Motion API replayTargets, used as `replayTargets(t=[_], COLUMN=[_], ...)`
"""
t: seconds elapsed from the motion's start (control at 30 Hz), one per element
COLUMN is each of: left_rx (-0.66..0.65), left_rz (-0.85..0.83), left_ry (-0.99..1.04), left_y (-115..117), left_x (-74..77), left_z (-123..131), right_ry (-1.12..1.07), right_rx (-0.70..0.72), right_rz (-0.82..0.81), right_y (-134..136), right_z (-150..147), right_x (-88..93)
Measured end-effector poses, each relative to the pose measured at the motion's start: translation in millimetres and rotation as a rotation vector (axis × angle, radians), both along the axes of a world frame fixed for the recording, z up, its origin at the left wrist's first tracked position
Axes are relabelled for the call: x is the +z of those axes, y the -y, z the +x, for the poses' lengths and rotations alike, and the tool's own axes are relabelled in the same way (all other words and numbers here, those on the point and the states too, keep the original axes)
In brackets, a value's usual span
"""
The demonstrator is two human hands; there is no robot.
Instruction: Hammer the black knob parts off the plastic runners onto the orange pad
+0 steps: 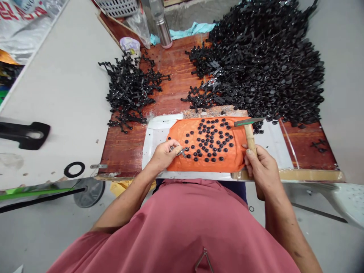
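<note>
Head view: a wooden counter (170, 94) runs away from the person, grey floor on both sides. Far right, a huge pile (267, 64) of black parts spills across the boards. Far left sits a smaller heap (129, 89), and a steel flask (163, 28) stands at the back edge. Up close, an orange cloth (236, 161) lies on a white board (155, 132) at the near edge, dotted with small black discs (210, 142). The left hand (163, 153) rests on the cloth's left edge, fingers pinched together on a small piece (182, 150) just beside the nearest discs. The right hand (261, 170) is clamped round the wooden handle of a hammer (250, 131) at the cloth's right edge. The hammer's head sits over the cloth's top right corner. The hands are well apart, with the discs between them. A black ring (74, 169) lies off to the left.
</note>
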State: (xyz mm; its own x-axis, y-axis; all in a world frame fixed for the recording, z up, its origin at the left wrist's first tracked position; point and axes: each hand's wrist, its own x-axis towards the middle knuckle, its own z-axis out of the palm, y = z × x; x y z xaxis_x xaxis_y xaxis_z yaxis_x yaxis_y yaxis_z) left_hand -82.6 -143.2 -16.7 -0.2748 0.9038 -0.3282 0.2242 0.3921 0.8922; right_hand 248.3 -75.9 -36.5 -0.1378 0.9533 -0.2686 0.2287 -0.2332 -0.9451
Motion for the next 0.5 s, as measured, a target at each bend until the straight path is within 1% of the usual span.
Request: replayTargets(t=[0.1, 0.2, 0.3, 0.5], left_rx=[0.046, 0.055, 0.05, 0.054], left_rz=[-0.1, -0.17, -0.176, -0.148], left_ry=[0.149, 0.247, 0.266, 0.203], left_y=[-1.0, -0.9, -0.3, 0.6], left_x=[2.2, 5.3, 6.6, 2.1], left_z=[-0.5, -1.1, -0.8, 0.8], right_ry=[0.01, -0.016, -0.034, -0.044], right_rx=[0.017, -0.002, -0.012, -0.021], right_rz=[0.005, -0.027, -0.043, -0.043], right_y=[0.4, -0.4, -1.5, -0.4], right_z=[-0.2, -1.4, -2.2, -3.2], right_x=[2.1, 4.0, 4.8, 4.7])
